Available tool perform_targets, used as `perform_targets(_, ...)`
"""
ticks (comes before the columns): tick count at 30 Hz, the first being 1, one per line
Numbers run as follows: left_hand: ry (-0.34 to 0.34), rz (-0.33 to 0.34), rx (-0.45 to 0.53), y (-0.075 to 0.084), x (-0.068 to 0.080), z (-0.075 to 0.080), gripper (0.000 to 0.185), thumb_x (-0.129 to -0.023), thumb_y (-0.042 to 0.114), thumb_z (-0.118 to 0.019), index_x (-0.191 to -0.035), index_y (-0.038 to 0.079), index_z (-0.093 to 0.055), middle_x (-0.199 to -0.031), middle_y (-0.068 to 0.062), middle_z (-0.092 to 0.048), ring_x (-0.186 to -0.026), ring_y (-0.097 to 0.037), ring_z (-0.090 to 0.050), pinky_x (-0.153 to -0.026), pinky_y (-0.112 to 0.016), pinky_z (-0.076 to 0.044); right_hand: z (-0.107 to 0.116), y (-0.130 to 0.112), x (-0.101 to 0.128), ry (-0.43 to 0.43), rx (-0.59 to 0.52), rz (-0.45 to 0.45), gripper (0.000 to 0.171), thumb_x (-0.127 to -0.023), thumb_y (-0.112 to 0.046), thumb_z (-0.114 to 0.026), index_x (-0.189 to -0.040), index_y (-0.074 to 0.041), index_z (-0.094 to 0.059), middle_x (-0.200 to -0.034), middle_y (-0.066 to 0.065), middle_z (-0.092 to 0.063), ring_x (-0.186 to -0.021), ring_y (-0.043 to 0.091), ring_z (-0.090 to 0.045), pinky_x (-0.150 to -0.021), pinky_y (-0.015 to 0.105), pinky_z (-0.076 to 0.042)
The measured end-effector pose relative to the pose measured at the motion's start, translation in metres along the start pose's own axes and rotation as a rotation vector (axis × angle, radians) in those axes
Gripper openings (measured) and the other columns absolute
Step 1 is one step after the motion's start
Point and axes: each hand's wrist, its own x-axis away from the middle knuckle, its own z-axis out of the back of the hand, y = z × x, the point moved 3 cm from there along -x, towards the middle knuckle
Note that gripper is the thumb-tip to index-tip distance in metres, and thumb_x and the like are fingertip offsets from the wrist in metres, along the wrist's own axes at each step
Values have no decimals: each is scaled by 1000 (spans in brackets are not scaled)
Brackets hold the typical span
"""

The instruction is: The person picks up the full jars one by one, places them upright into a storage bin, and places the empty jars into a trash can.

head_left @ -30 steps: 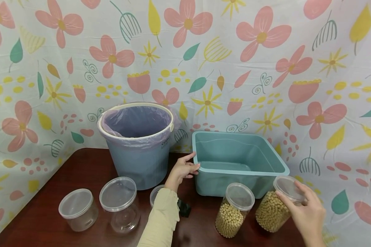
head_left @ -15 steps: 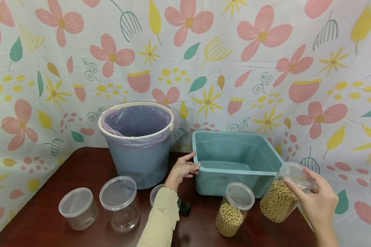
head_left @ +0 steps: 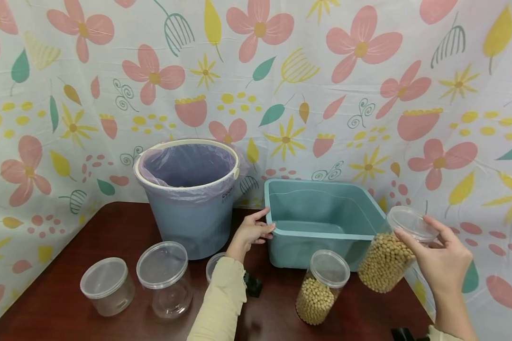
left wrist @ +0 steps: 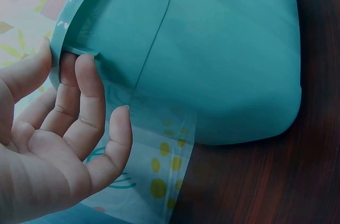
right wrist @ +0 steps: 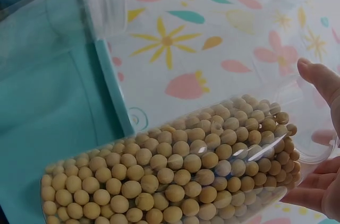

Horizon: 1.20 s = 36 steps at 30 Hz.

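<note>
At lower right of the head view, the right hand point(head_left: 443, 260) grips a clear jar of beans point(head_left: 390, 258) by its lidded end, fingers curled round the rim; the jar hangs tilted in the air, lid up and to the right, beside the near right corner of the teal basin point(head_left: 324, 234). One second earlier this jar stood lower, at the surface beside the second bean jar point(head_left: 320, 289); half a second ago it was partly raised. It has thus been lifted clear and carried up and rightward, so the work appears to have passed from grasping to carrying, lid not yet removed. The right wrist view shows the beans packed against the wall of the lifted jar point(right wrist: 175, 176), with the basin's rim point(right wrist: 111, 86) behind.

At centre, the left hand point(head_left: 251, 233) holds the basin's left rim, thumb above and fingers hooked beneath point(left wrist: 90, 107), unchanged across all three moments. Further left stand the lined bucket point(head_left: 187, 194) and two empty lidded jars point(head_left: 164, 277) point(head_left: 106, 286) on the dark surface point(head_left: 68, 265), none displaced.
</note>
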Motion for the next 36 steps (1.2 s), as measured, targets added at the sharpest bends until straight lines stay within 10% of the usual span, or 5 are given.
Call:
perform_targets(17, 3, 7, 3, -2, -1, 0, 56, -85, 12, -62, -136, 22, -41, -77, -1, -60, -64, -12, -61, -64, -35, -48, -1, -14, -35, 21, -65, 44, 53, -52, 3, -82, -103, 3, -66, -73, -36, -50, -52, -17, -50, -53, 3, -37)
perform_targets(36, -7, -4, -14, 21, 24, -3, 56, -86, 10, -61, -137, 15, -38, -79, -2, -61, -76, -22, -63, -65, -33, -48, -4, -33, -64, 73, -77, -25, 52, -60, -1, -80, -110, -3, -64, -106, 23, -58, -54, -17, -51, -55, 3, -39)
